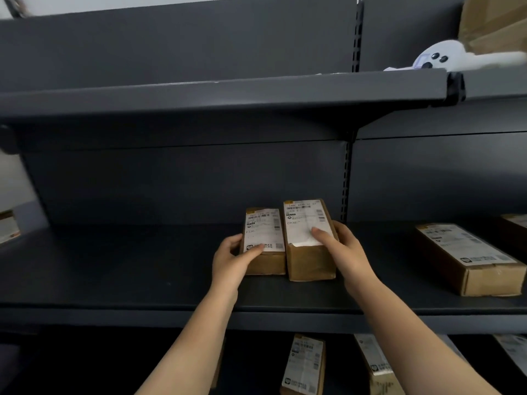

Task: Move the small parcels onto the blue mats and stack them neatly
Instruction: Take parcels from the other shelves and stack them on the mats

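Two small brown cardboard parcels with white labels stand side by side on the dark middle shelf (142, 269). The lower left parcel (263, 232) is gripped by my left hand (232, 259), thumb on its label, fingers on its left side. Taller and nearer, the right parcel (305, 223) is gripped by my right hand (343, 249), thumb on top, fingers round its right side. No blue mat is in view.
A larger parcel (467, 256) lies on the same shelf at the right, another behind it at the edge. Several parcels (305, 363) sit on the shelf below. On the upper shelf (228, 92) rest a white controller (436, 59) and a cardboard box (493, 21).
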Motion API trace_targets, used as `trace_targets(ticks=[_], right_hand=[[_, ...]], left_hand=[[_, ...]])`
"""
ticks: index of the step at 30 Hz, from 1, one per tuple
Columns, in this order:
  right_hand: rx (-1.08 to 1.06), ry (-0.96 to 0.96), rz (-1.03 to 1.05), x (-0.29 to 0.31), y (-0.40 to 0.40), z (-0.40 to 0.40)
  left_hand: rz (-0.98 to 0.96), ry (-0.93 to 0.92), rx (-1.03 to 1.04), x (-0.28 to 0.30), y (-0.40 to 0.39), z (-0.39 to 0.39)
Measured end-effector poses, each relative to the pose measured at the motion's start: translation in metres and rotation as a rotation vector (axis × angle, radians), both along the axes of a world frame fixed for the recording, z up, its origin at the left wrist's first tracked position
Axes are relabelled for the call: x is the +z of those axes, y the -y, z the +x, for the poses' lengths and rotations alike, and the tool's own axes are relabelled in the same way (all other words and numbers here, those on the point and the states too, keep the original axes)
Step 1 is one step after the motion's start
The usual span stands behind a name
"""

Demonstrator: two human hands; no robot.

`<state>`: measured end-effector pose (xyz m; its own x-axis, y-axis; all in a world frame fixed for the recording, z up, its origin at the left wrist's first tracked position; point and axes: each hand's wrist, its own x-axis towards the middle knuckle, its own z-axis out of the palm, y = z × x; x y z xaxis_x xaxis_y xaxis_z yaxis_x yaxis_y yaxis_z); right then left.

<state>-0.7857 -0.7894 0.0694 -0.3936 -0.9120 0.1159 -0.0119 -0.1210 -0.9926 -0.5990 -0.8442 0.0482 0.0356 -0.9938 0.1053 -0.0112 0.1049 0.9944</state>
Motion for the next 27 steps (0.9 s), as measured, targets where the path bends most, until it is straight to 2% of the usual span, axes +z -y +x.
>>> trace_targets(ticks=[3, 7, 10, 17, 27], right_hand=[[0.032, 0.013, -0.077, -0.003, 0.002, 0.007], [0.107, 0.012, -0.168, -0.003, -0.004, 0.018], [0.179, 0.110, -0.206, -0.002, -0.009, 0.023], [0.465, 0.119, -0.276, -0.006, -0.032, 0.059], [0.842, 0.188, -0.283, -0.016, -0.079, 0.143]], left_hand=[[-0.014, -0.033, 0.013, 0.001, -0.004, 0.012], [-0.165, 0.006, 0.099, 0.006, -0.021, 0.021], [-0.197, -0.039, 0.095, 0.013, -0.039, 0.031], [-0.228, -0.057, 0.272, 0.015, -0.104, 0.076], [-0.262, 0.036, 0.554, 0.009, -0.216, 0.154]])
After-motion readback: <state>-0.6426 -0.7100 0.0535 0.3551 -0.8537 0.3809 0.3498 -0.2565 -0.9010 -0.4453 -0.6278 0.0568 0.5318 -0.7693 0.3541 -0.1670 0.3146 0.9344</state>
